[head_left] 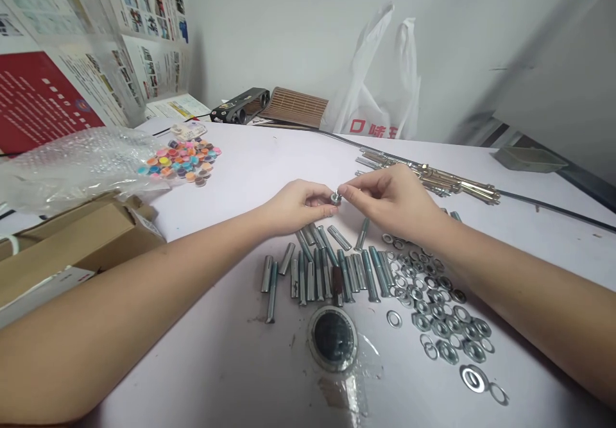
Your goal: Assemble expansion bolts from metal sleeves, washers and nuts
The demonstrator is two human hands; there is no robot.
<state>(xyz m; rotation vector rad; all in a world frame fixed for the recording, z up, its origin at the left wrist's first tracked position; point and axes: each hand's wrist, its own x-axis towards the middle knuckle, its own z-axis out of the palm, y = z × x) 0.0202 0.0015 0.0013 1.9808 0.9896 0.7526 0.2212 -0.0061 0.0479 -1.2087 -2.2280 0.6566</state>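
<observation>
- The left hand [294, 208] pinches one small metal part [335, 199] between thumb and fingers; the right hand [397, 196] pinches its upper end.
- That part is above the counter [231, 376], at twelve o'clock from the single round black disc [333, 337].
- The step seems to be fine two-handed handling; the next move likely calls for steady, aligned fingertips.
- Roughly twenty bolts and sleeves [370, 277] lie toward twelve; washers and nuts [437, 310], toward two, overlap too much to count.
</observation>
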